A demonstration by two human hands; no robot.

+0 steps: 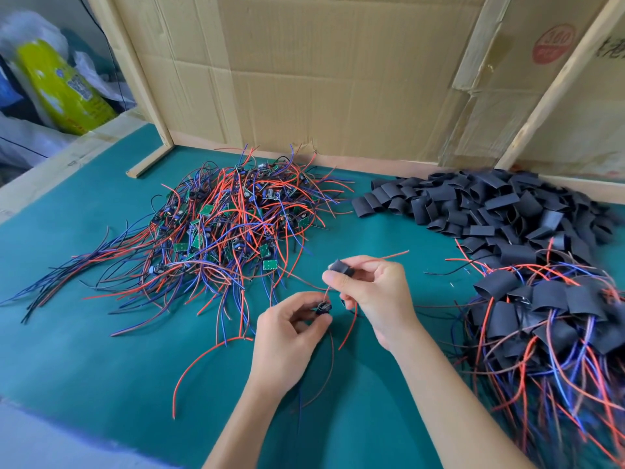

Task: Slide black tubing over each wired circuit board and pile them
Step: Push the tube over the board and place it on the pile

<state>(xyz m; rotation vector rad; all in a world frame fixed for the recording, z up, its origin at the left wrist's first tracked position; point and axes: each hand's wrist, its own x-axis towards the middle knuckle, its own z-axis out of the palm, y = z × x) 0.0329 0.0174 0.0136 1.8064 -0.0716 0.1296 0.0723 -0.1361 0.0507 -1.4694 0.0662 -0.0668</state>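
My left hand (287,336) pinches a small wired circuit board (324,307) between thumb and fingertips, low in the middle of the green table. Just above it, my right hand (375,292) pinches a short piece of black tubing (341,267), and red wires run from the board up through that hand. A tangled heap of bare wired boards (230,221) lies at the back left. Loose black tubing pieces (480,204) are heaped at the back right. Boards covered with tubing (548,306) are piled at the right.
The green mat (101,350) covers the table. A cardboard wall (321,79) with wooden battens closes the back. Loose red, blue and black wires trail toward the front edge. Bags and a yellow package (57,86) sit beyond the left edge.
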